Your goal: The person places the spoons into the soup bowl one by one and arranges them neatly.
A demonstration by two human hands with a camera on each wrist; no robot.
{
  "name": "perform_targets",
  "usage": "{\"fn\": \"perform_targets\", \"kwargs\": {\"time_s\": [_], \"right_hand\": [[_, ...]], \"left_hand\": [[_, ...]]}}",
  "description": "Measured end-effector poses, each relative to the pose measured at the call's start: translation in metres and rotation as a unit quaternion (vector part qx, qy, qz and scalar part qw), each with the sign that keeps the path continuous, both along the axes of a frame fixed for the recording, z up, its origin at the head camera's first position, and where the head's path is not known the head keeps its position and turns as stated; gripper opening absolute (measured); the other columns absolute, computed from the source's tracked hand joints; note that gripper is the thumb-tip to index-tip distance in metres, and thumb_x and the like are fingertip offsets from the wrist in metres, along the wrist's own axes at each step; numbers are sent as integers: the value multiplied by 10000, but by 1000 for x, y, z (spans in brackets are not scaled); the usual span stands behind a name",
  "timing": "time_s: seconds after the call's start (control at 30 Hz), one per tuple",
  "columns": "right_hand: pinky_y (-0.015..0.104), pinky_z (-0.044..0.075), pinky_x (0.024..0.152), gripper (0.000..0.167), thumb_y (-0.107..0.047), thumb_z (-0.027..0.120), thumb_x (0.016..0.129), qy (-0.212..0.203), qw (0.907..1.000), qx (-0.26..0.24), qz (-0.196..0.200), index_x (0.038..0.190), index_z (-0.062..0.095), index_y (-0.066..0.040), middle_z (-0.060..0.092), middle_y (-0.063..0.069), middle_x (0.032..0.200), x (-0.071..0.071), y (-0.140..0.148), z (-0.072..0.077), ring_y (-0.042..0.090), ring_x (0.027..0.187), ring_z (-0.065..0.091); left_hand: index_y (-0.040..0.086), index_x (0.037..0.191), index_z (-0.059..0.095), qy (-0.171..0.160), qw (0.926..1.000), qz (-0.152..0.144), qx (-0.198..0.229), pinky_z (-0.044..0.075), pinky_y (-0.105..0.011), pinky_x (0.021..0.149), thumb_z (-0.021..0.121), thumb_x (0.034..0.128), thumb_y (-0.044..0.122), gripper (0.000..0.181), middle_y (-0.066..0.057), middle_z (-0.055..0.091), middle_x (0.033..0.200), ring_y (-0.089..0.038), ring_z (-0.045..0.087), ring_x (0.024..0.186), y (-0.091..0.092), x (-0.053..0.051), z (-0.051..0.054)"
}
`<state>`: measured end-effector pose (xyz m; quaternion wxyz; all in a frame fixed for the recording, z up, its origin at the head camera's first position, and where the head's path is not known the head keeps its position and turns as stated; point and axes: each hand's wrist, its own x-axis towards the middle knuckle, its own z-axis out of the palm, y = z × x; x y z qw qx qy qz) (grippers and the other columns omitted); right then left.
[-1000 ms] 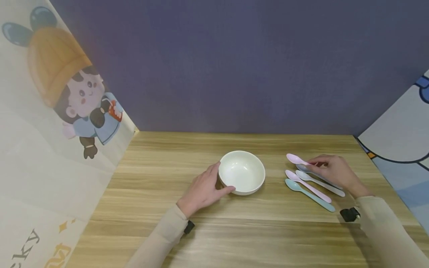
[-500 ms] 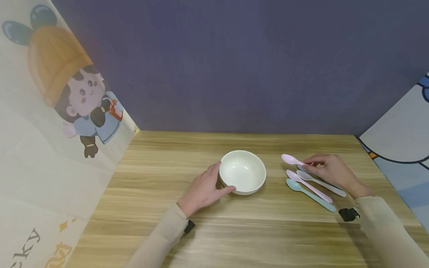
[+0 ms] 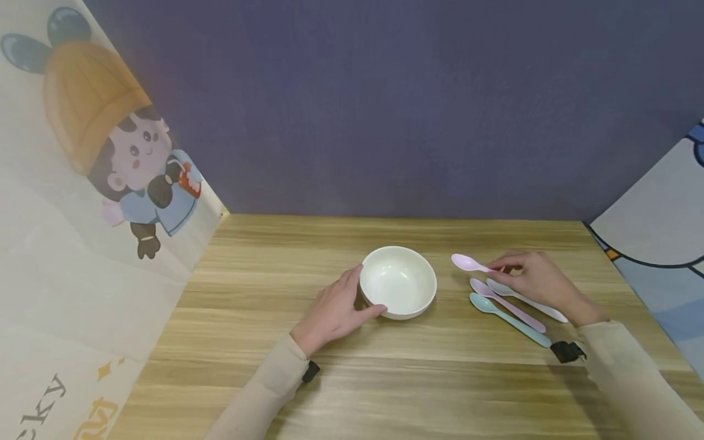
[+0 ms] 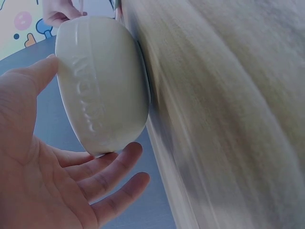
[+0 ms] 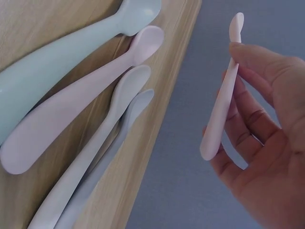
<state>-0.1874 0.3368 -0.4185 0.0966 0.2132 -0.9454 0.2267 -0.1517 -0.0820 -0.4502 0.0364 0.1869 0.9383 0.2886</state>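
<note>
A white bowl (image 3: 398, 282) stands mid-table. My left hand (image 3: 340, 311) holds it at its left side, thumb on the near rim; in the left wrist view the thumb and fingers lie along the outside of the bowl (image 4: 105, 86). My right hand (image 3: 541, 282) pinches a pink spoon (image 3: 467, 263), raised off the table in the right wrist view, the spoon (image 5: 220, 114) between thumb and fingers. Below it lie a white spoon (image 3: 528, 299), another pink spoon (image 3: 508, 305) and a teal spoon (image 3: 511, 319). A grey spoon (image 5: 109, 162) beside the white one is hidden in the head view.
The wooden table (image 3: 264, 256) meets a dark blue wall (image 3: 385, 110) at its back edge. A pale panel with a cartoon figure (image 3: 143, 146) borders the left side, and a patterned panel (image 3: 654, 214) borders the right.
The pink spoon in my right hand has moved left, toward the bowl, with the hand shifting slightly left. My left hand and the bowl have barely moved.
</note>
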Motion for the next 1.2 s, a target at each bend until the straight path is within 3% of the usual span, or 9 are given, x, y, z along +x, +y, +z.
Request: {"fn": "perform_targets", "kwargs": {"time_s": [0.4,0.73,1.2], "right_hand": [[226,479,630,96,-160,872,894,-120,9997,-55,200,989,864,-169,744,-133,848,2,-12,6,-50,725,579],[192,487,630,108,-145,892,867,30,9991,-211,372,958,862,-194,757,-148,851,4,-24,9,-61,710,575],[203,498,605,78,-158,873,893,-290,9984,-299,392,966,860,-183,731,-159,833,7,-38,9,-32,733,591]], "left_hand": [[74,1685,282,-43,10000,33,-48,494,-642,1140,657,947,712,1045,-200,444,1663,-428,546,1446,0,-1,-2],[69,1687,275,-66,9999,28,-80,491,-637,1148,644,948,726,1056,-207,428,1673,-427,527,1463,1,0,-2],[67,1686,276,-52,10000,8,-63,497,-654,1130,649,952,717,1049,-202,440,1665,-430,542,1448,1,1,1]]}}
